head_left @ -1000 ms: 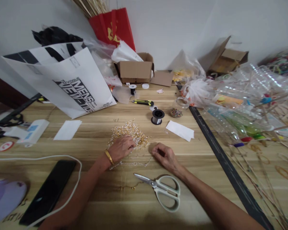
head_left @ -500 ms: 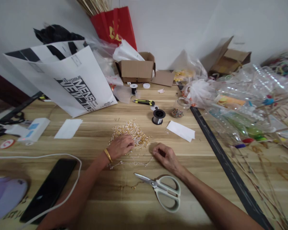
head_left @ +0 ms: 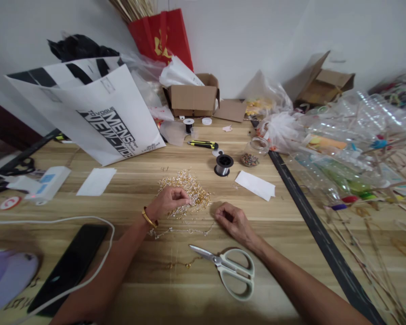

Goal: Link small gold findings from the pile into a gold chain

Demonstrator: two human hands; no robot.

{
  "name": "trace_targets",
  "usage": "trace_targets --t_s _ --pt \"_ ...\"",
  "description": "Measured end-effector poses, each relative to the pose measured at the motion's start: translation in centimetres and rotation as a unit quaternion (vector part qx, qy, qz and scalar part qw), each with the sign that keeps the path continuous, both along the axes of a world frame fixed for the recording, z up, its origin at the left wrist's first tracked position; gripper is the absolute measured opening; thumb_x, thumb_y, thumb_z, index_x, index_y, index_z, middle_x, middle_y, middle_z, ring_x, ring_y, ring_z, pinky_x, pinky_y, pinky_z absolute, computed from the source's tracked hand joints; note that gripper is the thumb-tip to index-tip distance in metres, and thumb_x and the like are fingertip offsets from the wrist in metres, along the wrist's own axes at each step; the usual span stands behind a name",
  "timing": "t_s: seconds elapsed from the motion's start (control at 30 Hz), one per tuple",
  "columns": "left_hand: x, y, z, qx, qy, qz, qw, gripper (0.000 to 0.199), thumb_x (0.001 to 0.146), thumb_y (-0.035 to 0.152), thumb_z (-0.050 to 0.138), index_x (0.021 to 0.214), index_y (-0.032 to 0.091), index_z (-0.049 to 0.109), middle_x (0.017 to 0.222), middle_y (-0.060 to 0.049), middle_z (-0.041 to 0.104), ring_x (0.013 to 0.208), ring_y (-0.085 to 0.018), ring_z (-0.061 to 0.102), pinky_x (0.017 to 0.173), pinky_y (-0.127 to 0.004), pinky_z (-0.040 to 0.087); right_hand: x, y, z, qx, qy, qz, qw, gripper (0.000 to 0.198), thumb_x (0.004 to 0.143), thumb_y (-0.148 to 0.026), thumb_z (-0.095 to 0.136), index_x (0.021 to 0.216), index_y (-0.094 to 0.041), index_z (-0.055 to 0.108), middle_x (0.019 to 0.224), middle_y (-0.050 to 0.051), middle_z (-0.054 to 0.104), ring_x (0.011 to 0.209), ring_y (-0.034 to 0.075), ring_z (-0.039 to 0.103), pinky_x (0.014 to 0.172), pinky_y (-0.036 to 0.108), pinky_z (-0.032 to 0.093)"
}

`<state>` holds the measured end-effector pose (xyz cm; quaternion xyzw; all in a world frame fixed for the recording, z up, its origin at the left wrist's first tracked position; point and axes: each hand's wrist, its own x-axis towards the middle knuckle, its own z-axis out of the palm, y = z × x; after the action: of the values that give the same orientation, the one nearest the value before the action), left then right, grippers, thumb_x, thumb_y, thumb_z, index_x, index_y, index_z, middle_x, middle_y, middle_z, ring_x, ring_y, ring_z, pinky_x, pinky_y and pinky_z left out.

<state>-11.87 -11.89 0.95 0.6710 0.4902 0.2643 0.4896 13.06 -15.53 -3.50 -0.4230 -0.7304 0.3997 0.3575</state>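
Note:
A loose pile of small gold and clear beads point(head_left: 198, 195) lies in the middle of the wooden table. My left hand point(head_left: 170, 200), with a gold bracelet point(head_left: 149, 218) at its wrist, is over the pile's near left side, thumb and forefinger pinched together; anything between them is too small to make out. To the right of the pile, my right hand point(head_left: 232, 220) is closed on the end of a thin beaded chain point(head_left: 191, 231), which runs left across the table. Scissors point(head_left: 226, 268) lie partly open nearer me, beside a short gold chain point(head_left: 186, 264).
Behind the beads are a wire spool point(head_left: 223, 165), a glass jar point(head_left: 252, 155) and a utility knife point(head_left: 203, 144). A white paper bag point(head_left: 98, 113) stands back left. A phone point(head_left: 71, 266) and white cable lie left. Plastic bottles point(head_left: 334, 167) crowd the right side.
My left hand has lifted and turned from among the beads, its thumb and forefinger now showing in a pinch. My right hand and the chain stay in place.

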Motion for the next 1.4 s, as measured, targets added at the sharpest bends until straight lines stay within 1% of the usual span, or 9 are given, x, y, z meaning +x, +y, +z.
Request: trace_targets --t_s 0.1,0.23,0.43,0.67,0.93,1.07,1.23,1.4 --pt "0.1 0.1 -0.1 -0.023 -0.034 0.022 0.999 0.02 0.068 0.031 0.066 0.07 0.011 0.061 0.072 -0.003 0.067 0.067 -0.013 0.059 0.066 -0.025 0.046 0.0 0.0 0.0 -0.001 0.001 -0.001 1.0 0.015 0.083 -0.027 0.053 0.074 -0.016 0.056 0.066 0.001 0.053 0.059 0.012 0.046 0.053 0.023 0.036" --pt "0.4 0.0 -0.1 -0.032 -0.051 0.038 0.997 0.018 0.066 0.028 0.067 0.07 0.011 0.06 0.07 -0.002 0.066 0.066 -0.012 0.058 0.066 -0.024 0.045 0.0 0.0 0.1 -0.003 0.0 -0.001 1.0 0.014 0.083 -0.027 0.053 0.075 -0.016 0.057 0.066 0.001 0.054 0.059 0.012 0.047 0.053 0.023 0.036" --pt "0.6 -0.1 -0.4 -0.032 -0.04 -0.002 0.999 0.019 0.069 0.029 0.065 0.075 0.011 0.061 0.071 -0.003 0.064 0.066 -0.011 0.058 0.064 -0.023 0.045 0.0 0.0 0.3 0.0 -0.007 -0.002 1.0 0.015 0.082 -0.028 0.054 0.074 -0.016 0.057 0.067 0.002 0.055 0.06 0.013 0.048 0.055 0.023 0.038" --pt "1.2 -0.6 -0.4 -0.022 -0.018 -0.04 0.999 0.016 0.074 0.026 0.061 0.079 0.011 0.064 0.078 -0.005 0.067 0.073 -0.013 0.06 0.07 -0.025 0.046 0.0 0.0 0.3 -0.001 -0.006 -0.001 1.0 0.015 0.083 -0.028 0.053 0.074 -0.016 0.056 0.067 0.002 0.054 0.059 0.013 0.047 0.054 0.023 0.037" --pt "2.4 -1.5 -0.1 -0.055 -0.021 -0.091 0.994 0.013 0.07 0.02 0.062 0.077 0.01 0.066 0.078 -0.005 0.065 0.071 -0.013 0.06 0.07 -0.025 0.047 0.0 0.0 0.2 -0.006 0.003 0.0 1.0 0.014 0.083 -0.027 0.053 0.075 -0.016 0.057 0.067 0.002 0.054 0.06 0.013 0.048 0.055 0.023 0.037" --pt "2.9 -1.8 -0.1 -0.031 -0.01 -0.11 0.993 0.013 0.068 0.015 0.061 0.078 0.01 0.068 0.082 -0.005 0.063 0.071 -0.011 0.059 0.068 -0.023 0.048 -0.1 0.0 0.4 -0.002 -0.001 0.001 1.0 0.015 0.083 -0.027 0.053 0.074 -0.016 0.057 0.066 0.001 0.053 0.059 0.012 0.047 0.055 0.023 0.036" --pt "3.2 -2.0 0.1 0.006 0.032 -0.122 0.992 0.013 0.071 0.012 0.058 0.078 0.011 0.069 0.079 -0.005 0.063 0.072 -0.012 0.058 0.067 -0.022 0.046 0.0 0.0 0.3 0.004 -0.005 -0.001 1.0 0.013 0.083 -0.024 0.053 0.074 -0.015 0.057 0.066 0.001 0.053 0.059 0.012 0.046 0.054 0.022 0.036" --pt "3.2 -2.0 -0.2 0.007 0.023 -0.124 0.992 0.014 0.071 0.012 0.058 0.079 0.01 0.069 0.082 -0.005 0.062 0.074 -0.012 0.058 0.068 -0.021 0.046 0.1 0.0 0.1 0.01 -0.001 0.002 1.0 0.011 0.082 -0.022 0.053 0.074 -0.015 0.057 0.066 0.0 0.052 0.058 0.011 0.046 0.054 0.021 0.035"
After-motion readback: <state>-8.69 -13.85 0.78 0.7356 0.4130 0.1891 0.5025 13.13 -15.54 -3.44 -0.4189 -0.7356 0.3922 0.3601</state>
